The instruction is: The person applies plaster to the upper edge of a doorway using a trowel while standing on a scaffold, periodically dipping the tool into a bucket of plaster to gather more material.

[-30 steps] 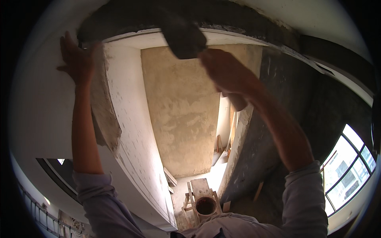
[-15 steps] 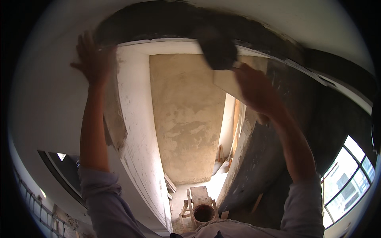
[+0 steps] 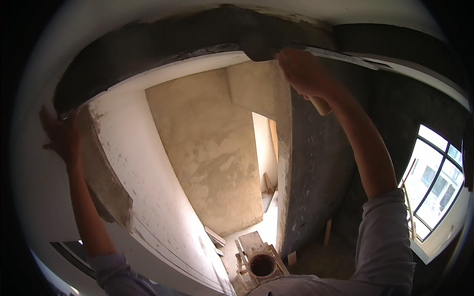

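From the head view: gripping a dark, flat-bladed trowel [image 3: 259,53] by its pale cylindrical handle [image 3: 322,105] in the closed right hand [image 3: 306,75], blade at the lower edge of a dark-grey beam [image 3: 163,44]. Holding the left hand [image 3: 63,135] spread wide by the beam's left end, over a smooth white wall [image 3: 47,197].

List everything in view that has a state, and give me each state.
Beam: dark-surfaced, rough along its lower edge.
Trowel: in hand, blade up at the beam's lower edge.
Right hand: closed round the trowel.
Left hand: fingers spread, up near the beam's left end.
Sleeves: pushed up.
Bucket: upright, uncovered; contents unclear.
Bench: standing upright.
Window: bright; open or shut, unclear.
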`<state>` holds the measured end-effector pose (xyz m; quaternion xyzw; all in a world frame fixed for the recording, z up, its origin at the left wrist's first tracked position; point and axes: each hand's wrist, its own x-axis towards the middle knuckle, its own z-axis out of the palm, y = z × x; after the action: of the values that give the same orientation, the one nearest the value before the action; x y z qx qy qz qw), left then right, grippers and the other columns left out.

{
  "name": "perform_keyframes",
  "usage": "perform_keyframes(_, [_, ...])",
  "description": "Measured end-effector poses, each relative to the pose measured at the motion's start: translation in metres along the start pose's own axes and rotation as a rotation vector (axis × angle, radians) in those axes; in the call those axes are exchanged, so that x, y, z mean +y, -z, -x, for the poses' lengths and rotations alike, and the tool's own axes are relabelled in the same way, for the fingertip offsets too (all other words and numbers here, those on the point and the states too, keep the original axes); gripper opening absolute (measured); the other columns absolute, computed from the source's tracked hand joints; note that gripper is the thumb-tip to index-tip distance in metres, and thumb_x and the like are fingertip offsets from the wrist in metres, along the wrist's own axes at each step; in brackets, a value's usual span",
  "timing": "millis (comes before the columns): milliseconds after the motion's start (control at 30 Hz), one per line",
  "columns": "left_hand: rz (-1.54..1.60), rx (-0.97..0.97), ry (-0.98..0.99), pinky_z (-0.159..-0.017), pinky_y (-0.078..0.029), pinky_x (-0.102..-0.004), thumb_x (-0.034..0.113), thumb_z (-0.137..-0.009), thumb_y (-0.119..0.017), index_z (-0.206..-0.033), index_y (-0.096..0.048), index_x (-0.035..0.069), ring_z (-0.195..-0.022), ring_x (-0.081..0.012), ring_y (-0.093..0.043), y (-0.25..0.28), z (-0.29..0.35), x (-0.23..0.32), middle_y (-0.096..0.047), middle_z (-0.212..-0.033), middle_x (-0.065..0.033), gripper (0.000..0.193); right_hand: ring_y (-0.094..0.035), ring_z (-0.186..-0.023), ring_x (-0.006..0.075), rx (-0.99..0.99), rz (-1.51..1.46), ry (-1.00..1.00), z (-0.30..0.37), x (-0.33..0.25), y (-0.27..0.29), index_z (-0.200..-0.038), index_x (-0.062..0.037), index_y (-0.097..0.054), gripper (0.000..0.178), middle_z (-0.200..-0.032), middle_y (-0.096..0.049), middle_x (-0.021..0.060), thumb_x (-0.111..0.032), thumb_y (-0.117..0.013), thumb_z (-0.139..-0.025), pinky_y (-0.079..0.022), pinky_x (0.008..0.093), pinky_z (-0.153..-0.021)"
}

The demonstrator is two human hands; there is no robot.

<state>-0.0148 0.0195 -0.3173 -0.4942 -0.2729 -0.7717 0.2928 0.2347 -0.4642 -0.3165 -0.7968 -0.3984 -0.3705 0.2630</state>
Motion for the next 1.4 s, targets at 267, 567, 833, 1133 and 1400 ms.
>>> perform_keyframes(267, [-0.008,-0.006,0.002,-0.1,-0.018,-0.0802,0.073,-0.083,-0.052,-0.154,-0.017,0.013,-0.145,-0.0307,-0.025,-0.007,0.0,-0.007,-0.023,-0.158,-0.0089,0.099,-0.045,-0.038,0.0121,-0.056,-0.274,-0.335,0.012,0.088,0.026,-0.085,-0.0064,-0.046,0.027,-0.06,-0.043,0.0022,-0.027,-0.034,-0.097,-0.038,0.0327,-0.034])
perform_keyframes(567, [0.026,-0.019,-0.007,-0.098,-0.02,-0.0799,0.072,-0.084,-0.051,-0.154,-0.018,0.012,-0.145,-0.0293,-0.025,-0.016,0.007,0.004,-0.024,-0.158,-0.0079,0.097,-0.047,-0.044,0.0095,-0.008,-1.033,-0.469,0.042,0.085,-0.01,-0.091,-0.0084,-0.053,0.036,-0.067,-0.051,0.001,-0.039,-0.038,-0.1,-0.043,0.0304,-0.038])
perform_keyframes(833, [-0.031,0.008,-0.023,-0.098,-0.019,-0.0805,0.073,-0.084,-0.051,-0.154,-0.018,0.016,-0.144,-0.0278,-0.029,-0.017,0.0,-0.013,-0.025,-0.158,-0.0051,0.096,-0.051,-0.044,0.011,-0.141,-0.606,-0.331,0.044,0.086,-0.011,-0.094,-0.0084,-0.051,0.021,-0.067,-0.05,0.0023,-0.025,-0.04,-0.1,-0.044,0.0299,-0.035])
perform_keyframes(1133, [0.161,0.017,-0.066,-0.108,-0.038,-0.0439,0.06,-0.08,-0.068,-0.146,-0.034,0.002,-0.135,-0.0362,-0.041,-0.015,-0.008,-0.019,-0.039,-0.148,-0.0201,0.095,-0.047,-0.043,0.0105,0.004,-0.798,-0.559,0.053,0.148,0.016,-0.093,-0.0087,-0.051,0.033,-0.068,-0.05,0.0005,-0.039,-0.04,-0.1,-0.043,0.0293,-0.034])
perform_keyframes(1400, [0.068,0.053,-0.083,-0.106,-0.04,-0.0437,0.063,-0.079,-0.067,-0.145,-0.035,0.001,-0.133,-0.0353,-0.044,0.002,-0.009,-0.002,-0.043,-0.144,-0.0208,0.096,-0.058,-0.045,0.0165,-0.302,-0.832,-0.081,0.047,-0.038,-0.064,-0.097,-0.0047,-0.048,0.013,-0.063,-0.049,0.0053,-0.018,-0.045,-0.098,-0.048,0.0333,-0.034])
